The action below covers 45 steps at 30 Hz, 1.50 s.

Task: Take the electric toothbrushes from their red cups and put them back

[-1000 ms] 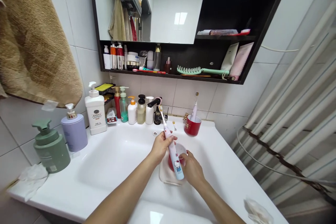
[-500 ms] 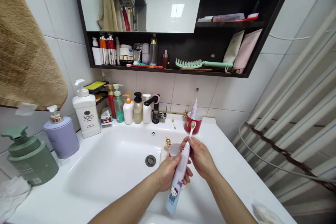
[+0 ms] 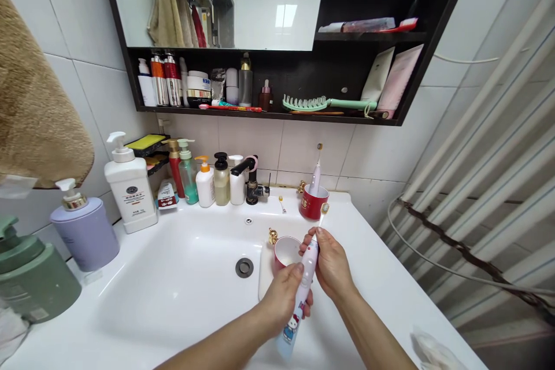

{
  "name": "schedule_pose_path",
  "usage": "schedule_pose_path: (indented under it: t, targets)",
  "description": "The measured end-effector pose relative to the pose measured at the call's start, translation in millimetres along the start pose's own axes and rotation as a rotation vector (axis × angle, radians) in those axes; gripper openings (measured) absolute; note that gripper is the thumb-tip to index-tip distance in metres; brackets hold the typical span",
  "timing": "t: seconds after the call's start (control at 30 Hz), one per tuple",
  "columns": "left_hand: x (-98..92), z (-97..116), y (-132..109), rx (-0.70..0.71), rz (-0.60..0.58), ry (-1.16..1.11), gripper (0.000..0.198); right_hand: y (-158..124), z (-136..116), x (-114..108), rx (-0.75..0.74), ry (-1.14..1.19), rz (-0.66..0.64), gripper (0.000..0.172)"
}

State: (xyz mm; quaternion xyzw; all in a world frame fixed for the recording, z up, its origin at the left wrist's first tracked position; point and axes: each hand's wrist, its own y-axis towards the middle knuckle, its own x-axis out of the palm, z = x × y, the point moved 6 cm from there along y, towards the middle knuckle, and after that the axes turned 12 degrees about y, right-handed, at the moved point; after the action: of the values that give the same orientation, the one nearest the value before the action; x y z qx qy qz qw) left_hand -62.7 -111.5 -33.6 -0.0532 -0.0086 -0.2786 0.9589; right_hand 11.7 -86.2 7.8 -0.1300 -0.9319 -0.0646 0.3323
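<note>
Firmly gripping electric toothbrush (image 3: 293, 324) in curled left hand (image 3: 281, 298), pinching its neck with right hand (image 3: 333, 263) at two o'clock.

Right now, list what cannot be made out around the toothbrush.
Head view:
- Electric toothbrush: middle of its body hidden by the left hand and right hand.
- Nearer red cup: lower part hidden behind both hands.
- Green bottle: cut off by the left edge.
- White pump bottle: label print too small.
</note>
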Motion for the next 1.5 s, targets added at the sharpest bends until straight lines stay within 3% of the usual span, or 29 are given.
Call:
schedule_pose_path:
  t: [0.17, 0.33, 0.5, 0.67, 0.8, 1.0, 1.17, 1.33, 1.5]
  targets:
    - [-0.4, 3, -2, 0.027, 0.058, 0.04, 0.041, -3, 2, 3, 0.005, 0.071, 0.001, 0.013]
    - [10.3, -5, -4, -0.151, -0.066, -0.203, 0.048, -2, 6, 4, 0.055, 0.154, -0.008, 0.013]
    - [2.2, 2, -3, -0.01, 0.043, -0.003, 0.044, -1, 6, 5, 0.041, 0.155, -0.012, 0.013]
    - [8.9, -9, -3, -0.134, -0.034, -0.146, 0.049, 0, 8, 1, 0.058, 0.168, 0.014, 0.014]
    - [2.4, -3, -2, -0.034, 0.04, -0.026, 0.046, 2, 9, 1, 0.05, 0.164, 0.004, 0.014]
    - [11.7, -8, -5, -0.236, -0.17, -0.21, 0.05, 3, 9, -4, 0.042, 0.185, 0.059, 0.013]
    - [-0.2, -3, -2, -0.073, 0.0, 0.035, 0.046, 3, 8, -7, 0.018, 0.162, 0.08, 0.013]
    - [11.4, -12, -6, -0.309, -0.192, -0.187, 0.05, 5, 10, -9, 0.041, 0.202, 0.102, 0.013]
    - [-1.9, -6, -1, -0.081, -0.001, 0.061, 0.047, 4, 8, -6, 0.015, 0.183, 0.087, 0.013]
